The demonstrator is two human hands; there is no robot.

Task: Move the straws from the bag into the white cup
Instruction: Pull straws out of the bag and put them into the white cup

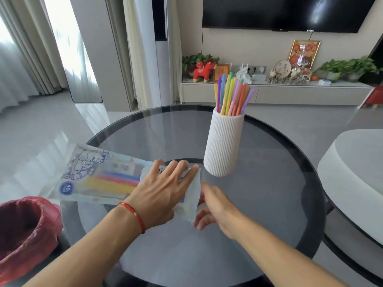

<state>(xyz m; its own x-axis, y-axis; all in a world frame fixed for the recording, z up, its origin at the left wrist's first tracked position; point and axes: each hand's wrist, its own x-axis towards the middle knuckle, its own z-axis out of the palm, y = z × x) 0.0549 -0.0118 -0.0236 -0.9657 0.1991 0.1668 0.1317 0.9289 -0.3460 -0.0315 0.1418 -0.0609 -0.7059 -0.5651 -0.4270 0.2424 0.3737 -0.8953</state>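
Both hands work at the mouth of the bag (99, 179): the left hand (163, 193) lies flat on it with fingers spread, pinning it to the table (269, 204), while the right hand (215, 208), fingers loosely apart and blurred, reaches at the opening; whether it grips anything I cannot tell. Most of the job looks done: a bundle of straws (232, 96), roughly a dozen or more, stands in the one white cup (223, 146) beyond the hands. Left inside the single bag are perhaps four or five straws, showing yellow, orange, red and blue through the plastic.
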